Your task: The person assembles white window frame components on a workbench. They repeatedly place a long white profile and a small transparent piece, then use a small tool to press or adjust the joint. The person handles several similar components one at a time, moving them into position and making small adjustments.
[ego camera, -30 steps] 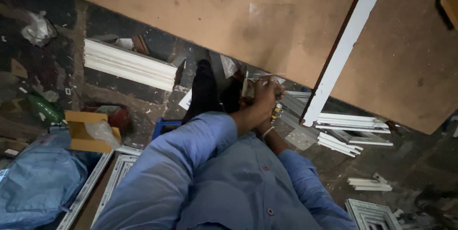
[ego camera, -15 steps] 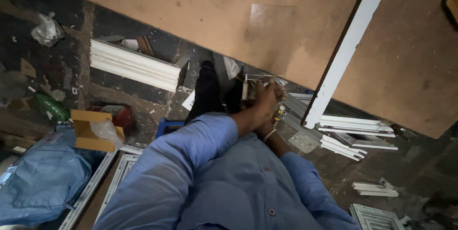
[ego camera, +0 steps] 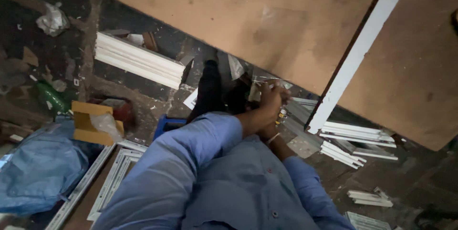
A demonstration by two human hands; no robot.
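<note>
Both hands meet just below the brown board's [ego camera: 267,25] lower edge. The left hand [ego camera: 270,100] closes over a small yellow-tipped tool [ego camera: 282,115]; the right hand's [ego camera: 268,130] grip cannot be told. White strips [ego camera: 355,139] crowd the floor beside them.

— What sort of place is this?
— A workshop, rough and cluttered. White frame profiles [ego camera: 138,61] lie stacked on the dirty floor [ego camera: 119,89], offcuts [ego camera: 355,142] at right, under a big brown board bench [ego camera: 286,25].
</note>
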